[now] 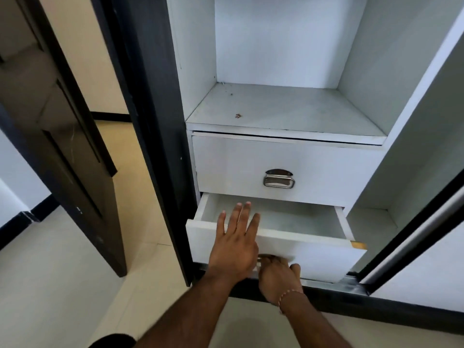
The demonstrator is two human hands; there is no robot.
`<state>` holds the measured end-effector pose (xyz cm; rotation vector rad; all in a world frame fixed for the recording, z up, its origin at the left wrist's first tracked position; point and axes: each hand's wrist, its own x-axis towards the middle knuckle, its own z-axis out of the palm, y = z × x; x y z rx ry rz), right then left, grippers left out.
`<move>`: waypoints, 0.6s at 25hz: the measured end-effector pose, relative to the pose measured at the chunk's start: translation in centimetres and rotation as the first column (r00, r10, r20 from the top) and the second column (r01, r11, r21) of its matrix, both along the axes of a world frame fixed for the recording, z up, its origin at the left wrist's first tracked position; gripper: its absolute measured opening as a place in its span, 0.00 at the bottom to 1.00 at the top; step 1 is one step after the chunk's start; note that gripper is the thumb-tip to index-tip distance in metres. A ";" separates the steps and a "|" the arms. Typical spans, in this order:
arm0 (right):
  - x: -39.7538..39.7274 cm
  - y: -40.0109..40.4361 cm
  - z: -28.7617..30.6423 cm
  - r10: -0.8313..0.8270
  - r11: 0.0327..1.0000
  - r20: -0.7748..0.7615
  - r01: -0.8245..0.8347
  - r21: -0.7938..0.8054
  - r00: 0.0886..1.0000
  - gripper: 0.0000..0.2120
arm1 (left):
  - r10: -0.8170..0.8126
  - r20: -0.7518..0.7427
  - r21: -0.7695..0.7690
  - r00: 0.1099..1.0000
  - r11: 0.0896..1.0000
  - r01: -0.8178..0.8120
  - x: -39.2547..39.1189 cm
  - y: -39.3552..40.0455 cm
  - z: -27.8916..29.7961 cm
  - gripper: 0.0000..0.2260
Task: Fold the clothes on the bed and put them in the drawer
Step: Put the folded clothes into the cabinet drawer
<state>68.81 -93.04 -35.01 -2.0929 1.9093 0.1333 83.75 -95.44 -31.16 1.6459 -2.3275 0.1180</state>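
Note:
The lower white drawer (324, 257) of a wardrobe is pulled partly out and its inside shows bare. My left hand (236, 242) lies flat with straight fingers over the drawer's front edge. My right hand (278, 277), with a thread bracelet at the wrist, curls its fingers round the metal handle (261, 258) on the drawer front; the handle is mostly hidden by both hands. No clothes and no bed are in view.
The upper drawer (251, 167) is closed, with a chrome handle (278, 179). Above it is a bare white shelf (283, 114). A dark wardrobe frame (155, 121) stands at the left, a dark door (62, 136) farther left, a sliding door (431, 222) at the right.

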 end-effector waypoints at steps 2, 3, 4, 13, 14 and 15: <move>-0.2 3.4 0.5 0.024 0.999 0.065 -0.022 -0.032 0.998 0.19 | 0.017 -0.008 0.114 1.000 0.993 -0.016 0.2 1.6 0.6 0.24; -0.4 5.0 0.9 0.036 0.993 0.085 -0.026 -0.116 0.996 0.17 | 0.009 -0.004 0.167 1.000 0.986 -0.008 0.4 2.6 0.9 0.23; -0.7 6.3 1.5 0.052 0.971 0.095 -0.028 -0.236 0.994 0.14 | 0.004 0.004 0.189 1.000 0.982 -0.004 0.6 3.5 1.2 0.22; -4.1 10.1 8.1 0.009 0.968 0.036 0.000 -0.253 0.999 0.18 | 0.005 0.006 0.445 1.000 0.896 -0.008 1.0 9.5 4.4 0.20; -4.1 10.7 8.6 0.008 0.980 0.011 -0.006 -0.197 1.000 0.18 | 0.010 -0.014 0.471 1.000 0.882 -0.002 1.2 9.9 4.7 0.19; -4.3 11.0 8.8 -0.001 0.988 0.017 0.004 -0.154 1.000 0.18 | 0.013 -0.041 0.506 0.999 0.862 0.009 1.3 10.3 4.9 0.19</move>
